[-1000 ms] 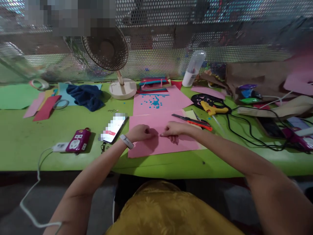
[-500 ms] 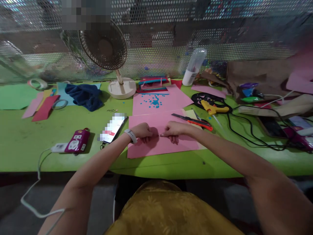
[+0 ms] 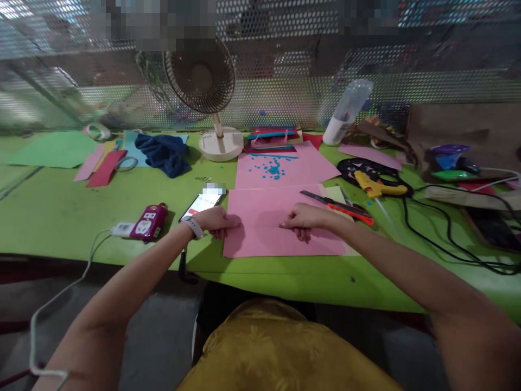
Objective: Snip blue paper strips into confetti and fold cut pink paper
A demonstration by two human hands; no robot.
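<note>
A sheet of pink paper (image 3: 260, 239) lies on the green tabletop before me, a faint crease running across it. At its left edge rests my left hand (image 3: 217, 220), closed, a pale watch band on the wrist. Its thumb side lies over the paper, and the lower fingers are curled under. My right hand (image 3: 304, 220) is closed too, resting on the paper's right half with its fingertips at the crease. Anything inside either closed hand is hidden. Just behind the right hand lies an orange-and-black utility knife (image 3: 340, 206). A phone (image 3: 203, 203) with a lit screen is by my left wrist.
Behind the sheet, blue bits (image 3: 273, 169) are scattered on another pink sheet (image 3: 313, 165). A fan (image 3: 222, 144) stands at the back. On the right are a yellow glue gun (image 3: 376, 187) and black cables (image 3: 439, 231). A purple power bank (image 3: 150, 222) lies left.
My left hand has slid left across the pink paper, from near its middle to its left edge. The right hand stays on the right half. The whole view has shifted slightly left.
</note>
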